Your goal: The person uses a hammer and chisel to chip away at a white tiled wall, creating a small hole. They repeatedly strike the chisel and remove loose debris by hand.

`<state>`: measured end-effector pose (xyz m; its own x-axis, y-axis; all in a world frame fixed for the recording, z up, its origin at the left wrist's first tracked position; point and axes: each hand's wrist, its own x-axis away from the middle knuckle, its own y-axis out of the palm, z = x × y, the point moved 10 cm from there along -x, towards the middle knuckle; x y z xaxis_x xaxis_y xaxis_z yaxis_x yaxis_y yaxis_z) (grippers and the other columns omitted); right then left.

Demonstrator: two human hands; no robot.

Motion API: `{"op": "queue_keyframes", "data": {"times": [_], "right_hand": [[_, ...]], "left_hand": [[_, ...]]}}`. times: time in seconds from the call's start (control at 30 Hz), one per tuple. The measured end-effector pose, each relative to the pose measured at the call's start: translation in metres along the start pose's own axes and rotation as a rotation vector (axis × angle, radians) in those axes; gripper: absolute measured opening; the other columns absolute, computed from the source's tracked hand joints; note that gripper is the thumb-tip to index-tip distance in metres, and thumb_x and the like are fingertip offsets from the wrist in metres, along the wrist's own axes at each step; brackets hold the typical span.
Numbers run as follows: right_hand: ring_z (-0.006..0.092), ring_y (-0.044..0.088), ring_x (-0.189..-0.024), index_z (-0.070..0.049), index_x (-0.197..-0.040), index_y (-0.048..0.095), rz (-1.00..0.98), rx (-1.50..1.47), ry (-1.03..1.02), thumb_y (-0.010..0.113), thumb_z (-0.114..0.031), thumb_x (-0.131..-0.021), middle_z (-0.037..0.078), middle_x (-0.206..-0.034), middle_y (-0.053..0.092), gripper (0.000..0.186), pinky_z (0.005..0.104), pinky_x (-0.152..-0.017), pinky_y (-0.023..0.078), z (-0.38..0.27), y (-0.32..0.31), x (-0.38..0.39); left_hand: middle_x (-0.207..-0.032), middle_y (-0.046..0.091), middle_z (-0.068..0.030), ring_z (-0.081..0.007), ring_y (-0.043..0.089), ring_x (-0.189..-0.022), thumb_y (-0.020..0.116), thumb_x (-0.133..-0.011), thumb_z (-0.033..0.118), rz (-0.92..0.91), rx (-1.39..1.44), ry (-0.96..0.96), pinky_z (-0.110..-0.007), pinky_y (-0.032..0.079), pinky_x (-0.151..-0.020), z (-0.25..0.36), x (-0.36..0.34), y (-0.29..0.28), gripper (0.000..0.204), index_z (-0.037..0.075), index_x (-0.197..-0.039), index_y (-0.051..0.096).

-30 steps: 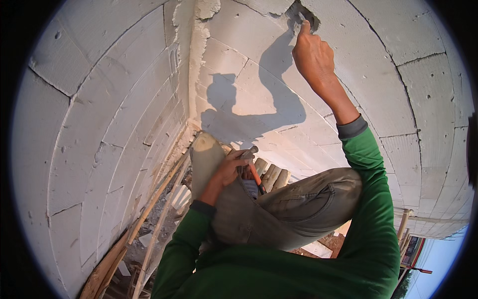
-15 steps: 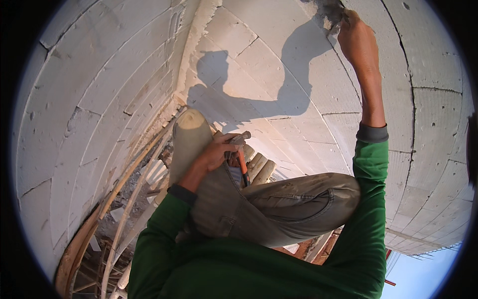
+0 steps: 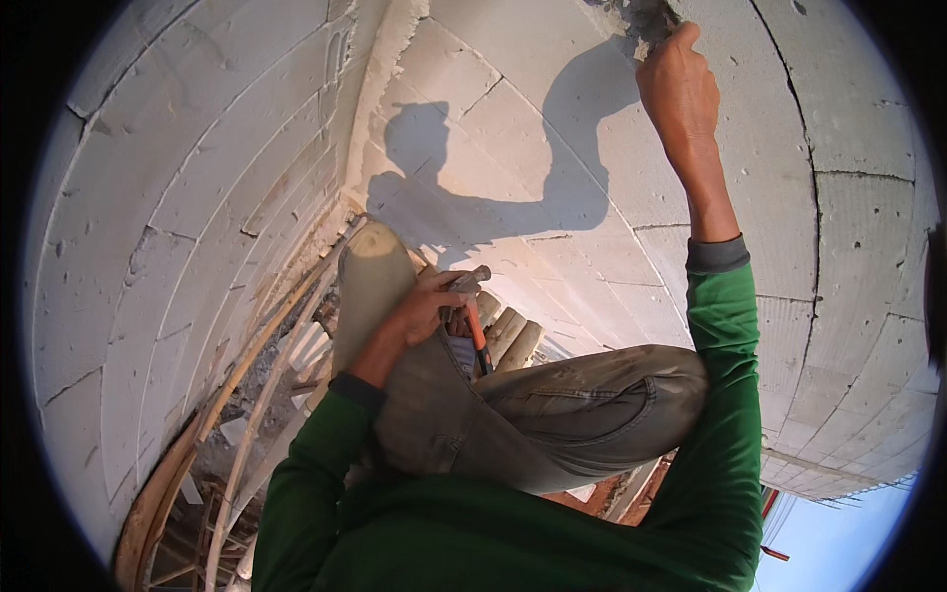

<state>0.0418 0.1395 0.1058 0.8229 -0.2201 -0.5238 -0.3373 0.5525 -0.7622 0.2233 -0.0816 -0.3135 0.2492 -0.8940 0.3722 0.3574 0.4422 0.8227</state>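
My left hand (image 3: pixel 422 308) rests by my bent left knee, its fingers wrapped around a hammer (image 3: pixel 479 335) just below the head. The metal head points up, and the orange and black handle hangs down between my legs. High up on the block wall (image 3: pixel 681 178), my right hand (image 3: pixel 681 87) is raised with curled fingers at the lower right edge of a rough, broken hole (image 3: pixel 646 22). Whatever those fingers grip is hidden behind the hand. Dark grey material shows inside the hole, which the top of the picture partly cuts off.
A second block wall (image 3: pixel 178 197) meets the first in a corner at left. Below are round wooden poles (image 3: pixel 515 340), long bamboo strips (image 3: pixel 247 464) and rubble. My legs (image 3: pixel 582 405) are folded close to the wall. Sky (image 3: pixel 829 543) shows at lower right.
My right hand has shifted left along the wall, closer under the hole, and its forearm has swung with it. The left hand keeps its hold on the hammer, almost in place.
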Motion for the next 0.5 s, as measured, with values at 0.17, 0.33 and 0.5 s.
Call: {"op": "queue_keyframes", "data": {"times": [0.17,0.33,0.5], "right_hand": [[0.0378,0.071,-0.098,0.002,-0.135,0.049,-0.328,-0.304,-0.228,0.064,-0.025,-0.100,0.027,-0.106,0.071,0.047,0.0483,-0.084,0.054,0.026,-0.001,-0.023],[0.0307,0.074,-0.062,-0.003,-0.118,0.056,-0.073,-0.082,-0.428,0.064,-0.018,-0.099,0.024,-0.078,0.072,0.025,0.0386,-0.052,0.056,-0.003,0.005,-0.006],[0.0264,0.069,-0.053,-0.005,-0.118,0.053,-0.079,-0.016,-0.120,0.060,-0.020,-0.102,0.019,-0.072,0.071,0.023,0.0367,-0.048,0.054,-0.026,-0.021,0.026]], "left_hand": [[-0.113,0.066,-0.0104,-0.0166,0.064,-0.094,0.061,-0.094,0.000,-0.001,0.016,0.022,-0.031,0.055,-0.082,0.010,0.006,0.008,0.048,-0.008,-0.141,0.052],[-0.112,0.066,-0.0094,-0.0164,0.065,-0.095,0.062,-0.095,0.000,0.032,0.030,0.011,-0.031,0.056,-0.080,0.007,0.006,0.005,0.046,-0.007,-0.140,0.053],[-0.117,0.065,-0.0118,-0.0179,0.066,-0.093,0.062,-0.093,-0.003,-0.004,0.055,-0.024,-0.031,0.057,-0.083,-0.007,0.007,0.001,0.053,-0.006,-0.144,0.048]]}}
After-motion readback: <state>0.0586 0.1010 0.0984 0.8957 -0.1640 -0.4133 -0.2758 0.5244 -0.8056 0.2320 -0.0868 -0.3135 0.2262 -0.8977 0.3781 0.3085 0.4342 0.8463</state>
